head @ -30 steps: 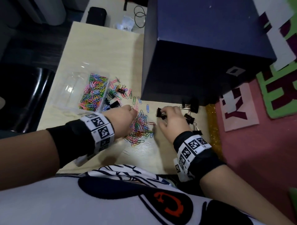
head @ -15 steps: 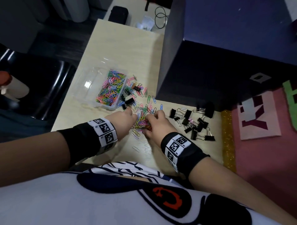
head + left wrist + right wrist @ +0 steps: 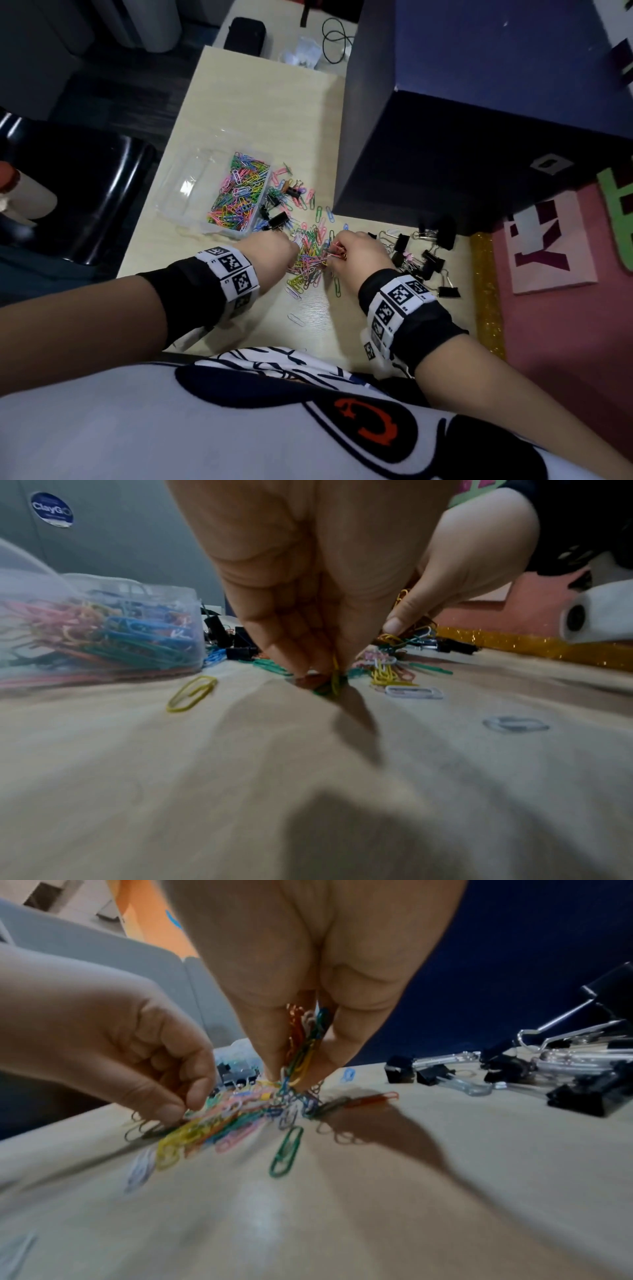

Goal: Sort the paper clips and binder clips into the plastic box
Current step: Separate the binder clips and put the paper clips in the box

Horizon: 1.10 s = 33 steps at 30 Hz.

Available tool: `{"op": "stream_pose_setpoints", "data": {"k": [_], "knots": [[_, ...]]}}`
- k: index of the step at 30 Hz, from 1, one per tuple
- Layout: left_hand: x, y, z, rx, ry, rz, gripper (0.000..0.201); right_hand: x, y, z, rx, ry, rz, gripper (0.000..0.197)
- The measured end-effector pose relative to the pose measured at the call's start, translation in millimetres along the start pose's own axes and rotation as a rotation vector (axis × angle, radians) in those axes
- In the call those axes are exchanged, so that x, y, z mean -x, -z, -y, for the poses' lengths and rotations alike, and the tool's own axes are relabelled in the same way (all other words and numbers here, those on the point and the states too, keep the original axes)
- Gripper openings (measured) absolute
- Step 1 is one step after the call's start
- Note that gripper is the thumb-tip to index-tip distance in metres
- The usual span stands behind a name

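A heap of coloured paper clips (image 3: 310, 255) lies on the wooden table between my two hands. My left hand (image 3: 274, 251) pinches a few paper clips (image 3: 334, 680) at the heap's left edge. My right hand (image 3: 356, 253) pinches a bunch of paper clips (image 3: 304, 1042) lifted off the heap. The clear plastic box (image 3: 191, 192) stands to the left, its right compartment full of paper clips (image 3: 239, 192), its left one empty. Black binder clips (image 3: 424, 260) lie scattered right of my right hand; a few more binder clips (image 3: 277, 219) sit beside the box.
A big dark blue box (image 3: 479, 120) stands at the back right, close behind the clips. A gold glitter strip (image 3: 484, 291) edges the table on the right, with pink board beyond. A black chair (image 3: 85, 198) is left of the table. Single paper clips (image 3: 296, 318) lie nearer me.
My right hand left the binder clips, moved left to the paper clip heap and pinched up a bunch. My left hand stayed at the heap. The head view shifted.
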<state>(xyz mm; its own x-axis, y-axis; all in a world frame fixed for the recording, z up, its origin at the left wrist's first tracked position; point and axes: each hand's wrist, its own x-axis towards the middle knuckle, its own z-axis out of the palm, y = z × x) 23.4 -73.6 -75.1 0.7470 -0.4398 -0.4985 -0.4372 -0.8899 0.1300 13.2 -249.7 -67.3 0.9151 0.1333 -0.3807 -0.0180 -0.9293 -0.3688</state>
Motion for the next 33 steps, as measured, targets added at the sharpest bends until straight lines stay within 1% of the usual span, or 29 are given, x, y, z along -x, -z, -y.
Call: {"op": "stream_pose_setpoints", "data": {"k": [3, 7, 10, 13, 15, 17, 19, 20, 21, 23, 26, 28, 30, 33], "knots": [[6.0, 10.6, 5.0, 0.104, -0.021, -0.095, 0.018, -2.8, 8.0, 5.5, -0.054, -0.034, -0.016, 0.024], [16.9, 29.3, 26.3, 0.256, 0.005, -0.3, 0.018, -6.2, 13.6, 18.0, -0.147, -0.047, -0.051, 0.023], [23.5, 41.4, 50.6, 0.334, 0.098, -0.427, 0.017, -10.6, 17.2, 31.0, -0.214, -0.039, -0.049, 0.017], [28.1, 43.1, 78.1, 0.408, 0.229, -0.507, 0.019, -19.8, 17.2, 46.8, -0.244, -0.047, -0.061, 0.017], [29.7, 37.9, 93.5, 0.422, 0.3, -0.506, 0.021, -27.5, 15.5, 58.7, -0.247, -0.041, -0.103, 0.017], [31.3, 29.1, 105.5, 0.413, 0.361, -0.468, 0.029, -35.5, 14.1, 73.8, -0.254, -0.018, -0.136, 0.014], [32.0, 19.5, 114.0, 0.384, 0.413, -0.387, 0.036, -43.8, 12.3, 90.0, -0.249, 0.02, -0.148, 0.018], [32.3, 15.6, 116.9, 0.358, 0.431, -0.332, 0.036, -48.1, 10.6, 98.5, -0.25, 0.038, -0.149, 0.019], [32.2, 12.6, 118.4, 0.331, 0.434, -0.282, 0.034, -52.0, 9.1, 106.2, -0.263, 0.05, -0.155, 0.021], [30.9, 9.6, 119.0, 0.289, 0.414, -0.228, 0.029, -59.2, 5.2, 119.5, -0.314, 0.05, -0.161, 0.024], [29.4, 9.8, 119.9, 0.261, 0.398, -0.227, 0.027, -69.0, 0.8, 133.6, -0.366, 0.055, -0.127, 0.036], [29.6, 10.4, 122.0, 0.272, 0.398, -0.223, 0.027, -74.2, -0.3, 137.6, -0.31, 0.061, -0.1, 0.038], [29.1, 12.3, 125.4, 0.276, 0.38, -0.215, 0.026, -76.7, -0.1, 134.8, -0.278, 0.053, -0.118, 0.033], [26.8, 17.2, 130.9, 0.278, 0.351, -0.214, 0.026, -77.2, 0.4, 119.0, -0.36, -0.012, -0.173, 0.018]]}}
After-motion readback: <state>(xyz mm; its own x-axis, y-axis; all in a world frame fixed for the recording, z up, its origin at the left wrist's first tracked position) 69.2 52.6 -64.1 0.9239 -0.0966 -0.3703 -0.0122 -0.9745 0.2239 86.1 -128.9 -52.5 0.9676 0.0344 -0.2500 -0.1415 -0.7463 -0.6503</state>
